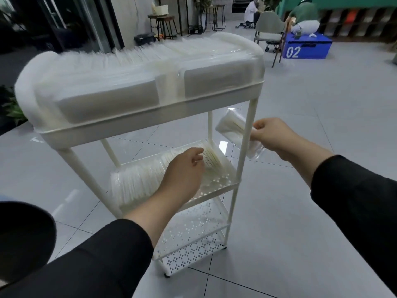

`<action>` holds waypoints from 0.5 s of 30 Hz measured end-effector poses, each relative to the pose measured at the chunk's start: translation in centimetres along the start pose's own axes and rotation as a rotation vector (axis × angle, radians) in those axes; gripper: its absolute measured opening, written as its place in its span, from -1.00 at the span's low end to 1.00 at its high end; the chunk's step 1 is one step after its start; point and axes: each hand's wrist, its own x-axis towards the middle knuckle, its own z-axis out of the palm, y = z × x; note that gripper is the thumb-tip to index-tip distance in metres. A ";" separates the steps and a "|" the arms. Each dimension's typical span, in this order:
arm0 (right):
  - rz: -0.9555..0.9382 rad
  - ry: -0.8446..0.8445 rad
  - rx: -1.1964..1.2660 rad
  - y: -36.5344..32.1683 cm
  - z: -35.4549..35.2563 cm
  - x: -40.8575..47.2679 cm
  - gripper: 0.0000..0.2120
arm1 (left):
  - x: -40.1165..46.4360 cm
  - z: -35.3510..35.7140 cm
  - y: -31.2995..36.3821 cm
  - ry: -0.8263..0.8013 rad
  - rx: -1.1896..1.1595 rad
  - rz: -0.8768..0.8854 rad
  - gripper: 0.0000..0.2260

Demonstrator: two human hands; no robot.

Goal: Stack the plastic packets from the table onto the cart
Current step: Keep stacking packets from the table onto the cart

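- Head view: you stand on pale grey floor tiles (300, 125); a blue box marked 02 (307, 49) and a chair (269, 29) sit at about one o'clock.
- The white cart (245, 136) is dead ahead; its top tray is packed full with rows of plastic packets (137, 59).
- The middle shelf (217, 186) holds a row of upright packets at its left; the lower shelf (193, 233) shows bare perforated metal.
- Your left hand (182, 168) rests loosely curled on those middle packets; whether it grips one, you cannot tell.
- Your right hand (272, 134), at three o'clock of the cart post, pinches a clear packet (229, 127) behind that post.
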 end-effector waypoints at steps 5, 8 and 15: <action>0.018 -0.099 -0.063 -0.8 2.1 3.3 -0.84 | 4.0 1.6 1.5 -0.010 0.009 0.008 -0.64; 0.008 -0.121 -0.112 -0.9 3.3 4.2 -0.83 | 5.9 2.8 1.9 -0.124 0.153 0.025 -0.66; -0.042 -0.185 -0.181 0.5 3.9 3.8 -0.68 | 8.5 4.2 0.4 -0.215 0.414 0.029 -0.60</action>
